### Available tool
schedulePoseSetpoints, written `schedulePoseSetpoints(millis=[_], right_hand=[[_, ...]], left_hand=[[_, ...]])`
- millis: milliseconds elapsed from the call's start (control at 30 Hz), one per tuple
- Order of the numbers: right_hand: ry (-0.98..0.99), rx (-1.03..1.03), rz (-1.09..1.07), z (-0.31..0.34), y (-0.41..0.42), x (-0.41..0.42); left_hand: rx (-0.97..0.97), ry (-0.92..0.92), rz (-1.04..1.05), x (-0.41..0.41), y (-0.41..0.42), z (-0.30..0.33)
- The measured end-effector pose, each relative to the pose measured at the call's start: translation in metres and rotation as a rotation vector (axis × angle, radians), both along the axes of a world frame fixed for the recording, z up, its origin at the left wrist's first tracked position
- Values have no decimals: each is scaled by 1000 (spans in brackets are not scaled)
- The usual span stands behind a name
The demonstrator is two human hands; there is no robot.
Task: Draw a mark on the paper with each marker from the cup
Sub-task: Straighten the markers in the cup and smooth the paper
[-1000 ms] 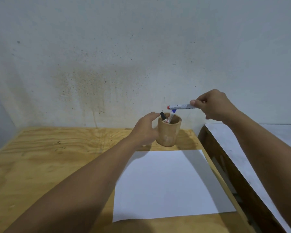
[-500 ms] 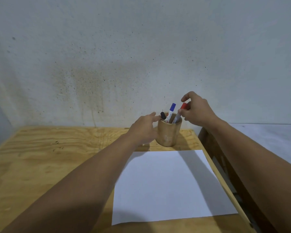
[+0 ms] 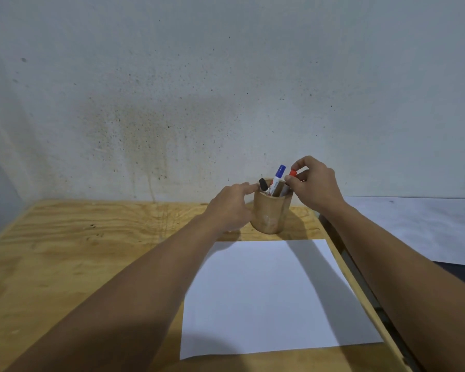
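Observation:
A round wooden cup (image 3: 270,216) stands upright on the plywood table (image 3: 78,251), just beyond a blank white sheet of paper (image 3: 266,291). Three markers stick out of it: a black-capped one (image 3: 263,185) on the left, a blue-capped one (image 3: 279,175) in the middle, a red-capped one (image 3: 293,173) on the right. My left hand (image 3: 228,208) clasps the cup's left side, index finger at the rim by the black cap. My right hand (image 3: 317,183) pinches the red marker's cap between thumb and fingertips. The marker bodies are hidden inside the cup.
A stained grey wall rises right behind the table. To the right, across a narrow gap, is a second surface with a white top (image 3: 414,224). The paper's right edge lies close to the table's right edge.
My right hand brought the red marker from lying level above the cup down into it, standing beside the blue one. My left hand stayed on the cup.

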State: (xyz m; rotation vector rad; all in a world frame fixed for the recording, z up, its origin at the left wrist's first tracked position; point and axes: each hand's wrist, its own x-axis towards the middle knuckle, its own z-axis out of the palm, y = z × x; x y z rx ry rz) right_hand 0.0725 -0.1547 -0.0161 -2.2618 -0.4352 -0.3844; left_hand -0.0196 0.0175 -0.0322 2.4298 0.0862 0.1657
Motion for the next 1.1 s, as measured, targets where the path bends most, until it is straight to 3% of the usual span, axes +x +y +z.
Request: schedulePoseSetpoints(millis=[233,567,667,800,933,1100], right_hand=[[27,-36,-24,-3,2,-5],[-100,19,-81,-13,-1,-51],[-128,41,40,-18,9,-76],[-69,-78,322,-35,32,-100],[7,-323,448,-55,52,-107],[2,-402,500,-76,54,-123]], left_hand=[[-48,45,-60,-6,2,2],[-7,57,128,-56,52,-6],[41,54,226,-72,64,-16],[129,18,329,-97,70,-31],[246,42,228,-117,67,-52],[376,166,121,-124,66,-72]])
